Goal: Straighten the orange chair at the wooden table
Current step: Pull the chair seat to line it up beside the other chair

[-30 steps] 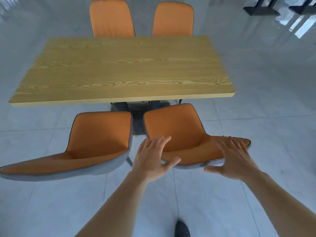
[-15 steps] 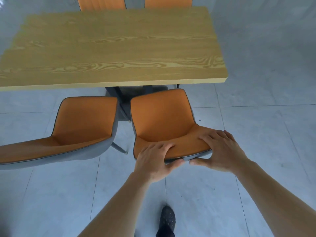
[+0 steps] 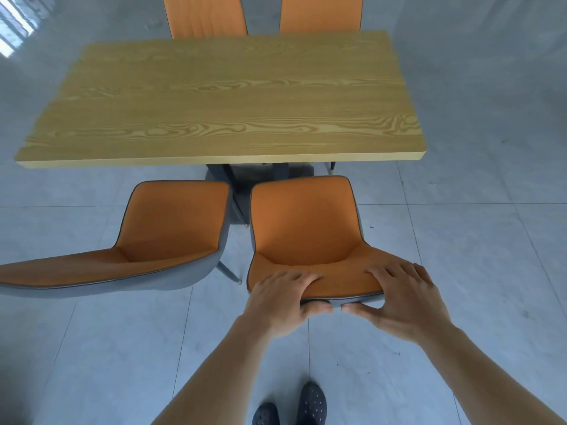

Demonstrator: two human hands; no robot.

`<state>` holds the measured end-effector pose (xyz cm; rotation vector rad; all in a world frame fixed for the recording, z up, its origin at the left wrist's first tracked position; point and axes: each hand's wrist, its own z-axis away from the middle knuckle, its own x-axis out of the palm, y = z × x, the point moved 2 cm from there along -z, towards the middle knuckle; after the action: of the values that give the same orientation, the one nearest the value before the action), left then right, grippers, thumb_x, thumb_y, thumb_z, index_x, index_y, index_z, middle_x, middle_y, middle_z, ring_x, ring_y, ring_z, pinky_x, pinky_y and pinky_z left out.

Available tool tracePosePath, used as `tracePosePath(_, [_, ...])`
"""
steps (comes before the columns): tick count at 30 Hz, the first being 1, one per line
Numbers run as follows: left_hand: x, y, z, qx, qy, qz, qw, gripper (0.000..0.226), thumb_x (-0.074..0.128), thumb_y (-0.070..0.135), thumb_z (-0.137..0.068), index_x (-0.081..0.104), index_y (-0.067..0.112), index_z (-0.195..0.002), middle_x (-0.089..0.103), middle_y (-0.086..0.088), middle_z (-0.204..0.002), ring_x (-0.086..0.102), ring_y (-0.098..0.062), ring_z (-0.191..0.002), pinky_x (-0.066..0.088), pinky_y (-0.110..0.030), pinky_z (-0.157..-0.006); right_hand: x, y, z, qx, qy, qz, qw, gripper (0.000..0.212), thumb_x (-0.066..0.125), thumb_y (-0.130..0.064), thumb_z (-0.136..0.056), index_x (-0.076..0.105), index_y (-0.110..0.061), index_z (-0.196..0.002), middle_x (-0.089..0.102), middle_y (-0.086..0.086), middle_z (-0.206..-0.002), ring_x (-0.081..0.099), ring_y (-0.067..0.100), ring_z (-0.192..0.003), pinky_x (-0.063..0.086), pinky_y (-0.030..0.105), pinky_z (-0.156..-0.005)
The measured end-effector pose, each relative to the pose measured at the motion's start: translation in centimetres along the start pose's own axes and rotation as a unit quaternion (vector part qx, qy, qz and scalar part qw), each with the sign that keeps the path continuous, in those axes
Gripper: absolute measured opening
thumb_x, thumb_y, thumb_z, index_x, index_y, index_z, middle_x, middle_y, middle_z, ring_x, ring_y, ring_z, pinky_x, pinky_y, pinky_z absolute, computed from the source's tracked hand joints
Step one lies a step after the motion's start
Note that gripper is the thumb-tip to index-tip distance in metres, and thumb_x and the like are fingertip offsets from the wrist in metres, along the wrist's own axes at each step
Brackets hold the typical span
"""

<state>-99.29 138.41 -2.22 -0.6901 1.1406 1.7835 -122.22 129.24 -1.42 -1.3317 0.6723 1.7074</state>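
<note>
An orange chair (image 3: 302, 222) with a grey shell stands just in front of the near edge of the wooden table (image 3: 227, 99), right of centre. Both hands hold the top of its backrest. My left hand (image 3: 280, 297) has fingers over the orange front and thumb on the grey back. My right hand (image 3: 405, 297) grips the same edge further right, fingers on top, thumb underneath. The seat faces the table, and the backrest's right end runs a little further right than the seat.
A second orange chair (image 3: 159, 237) sits to the left, close beside the held one. Two more orange chairs (image 3: 205, 16) stand at the table's far side. The table's dark base (image 3: 245, 179) shows between the near chairs. My dark shoes (image 3: 311, 404) are on the grey tiled floor.
Both hands went from hovering open behind the backrest to gripping its top edge. The chair has turned from angled to the right toward facing the table.
</note>
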Motion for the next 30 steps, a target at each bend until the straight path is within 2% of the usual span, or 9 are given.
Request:
tracePosePath(4, [-0.1,-1.7,1.2,0.010,-0.008,-0.002,1.000,0.085,0.027,0.094,-0.076,0.037,0.048,-0.147,0.055,0.015,-0.146,0.047,-0.018,-0.135,0.037,-0.041,-0.111,0.6,-2.2,1.1,0.022,0.020,-0.009,1.000,0.108,0.019,-0.108,-0.063,0.060,-0.032,-0.127,0.065,-0.005,-0.131,0.054,0.026,-0.129,0.042,0.046,-0.112])
tracePosePath(8, [-0.5,-3.4,2.2,0.026,-0.006,-0.017,1.000,0.093,0.020,0.096,-0.070,0.035,0.048,-0.149,0.052,0.019,-0.149,0.045,-0.017,-0.138,0.035,-0.038,-0.112,1.2,-4.4,2.0,0.037,0.025,-0.001,0.999,0.105,0.020,-0.108,-0.064,0.059,-0.033,-0.126,0.066,-0.006,-0.129,0.056,0.025,-0.127,0.042,0.044,-0.111])
tracePosePath(11, [-0.7,-4.6,3.0,0.036,0.002,-0.022,0.999,0.092,0.022,0.095,-0.071,0.035,0.049,-0.149,0.051,0.020,-0.149,0.045,-0.015,-0.138,0.033,-0.037,-0.111,1.7,-6.0,2.7,0.043,0.036,-0.007,0.998,0.103,0.021,-0.107,-0.065,0.060,-0.030,-0.123,0.067,-0.004,-0.126,0.059,0.027,-0.123,0.044,0.046,-0.109])
tracePosePath(14, [-0.8,-5.3,3.7,0.040,0.015,-0.021,0.999,0.087,0.028,0.093,-0.075,0.037,0.048,-0.149,0.052,0.020,-0.149,0.045,-0.014,-0.138,0.030,-0.035,-0.112,1.8,-6.9,3.1,0.047,0.035,-0.015,0.998,0.105,0.020,-0.107,-0.065,0.059,-0.030,-0.125,0.066,-0.003,-0.129,0.058,0.028,-0.124,0.043,0.047,-0.109])
tracePosePath(18, [-0.6,-5.5,3.8,0.041,0.017,-0.023,0.999,0.094,0.020,0.095,-0.070,0.037,0.048,-0.150,0.050,0.021,-0.151,0.043,-0.013,-0.139,0.028,-0.035,-0.114,1.9,-7.1,3.1,0.049,0.018,-0.003,0.999,0.105,0.018,-0.107,-0.064,0.054,-0.034,-0.132,0.059,-0.007,-0.139,0.052,0.025,-0.132,0.039,0.044,-0.113])
tracePosePath(24, [-0.4,-5.6,3.8,0.051,0.035,-0.036,0.997,0.095,0.017,0.096,-0.072,0.040,0.045,-0.148,0.054,0.018,-0.148,0.047,-0.014,-0.136,0.032,-0.036,-0.113,1.9,-7.1,3.2,0.052,0.030,-0.019,0.998,0.103,0.022,-0.107,-0.065,0.055,-0.035,-0.131,0.059,-0.007,-0.137,0.051,0.026,-0.130,0.040,0.046,-0.112])
tracePosePath(30, [-0.1,-5.8,3.6,0.050,0.038,-0.040,0.997,0.089,0.023,0.096,-0.075,0.040,0.048,-0.148,0.054,0.019,-0.147,0.048,-0.014,-0.135,0.033,-0.036,-0.110,1.7,-7.0,3.2,0.053,0.022,-0.024,0.998,0.105,0.021,-0.108,-0.063,0.054,-0.037,-0.132,0.058,-0.008,-0.138,0.049,0.025,-0.131,0.038,0.045,-0.113])
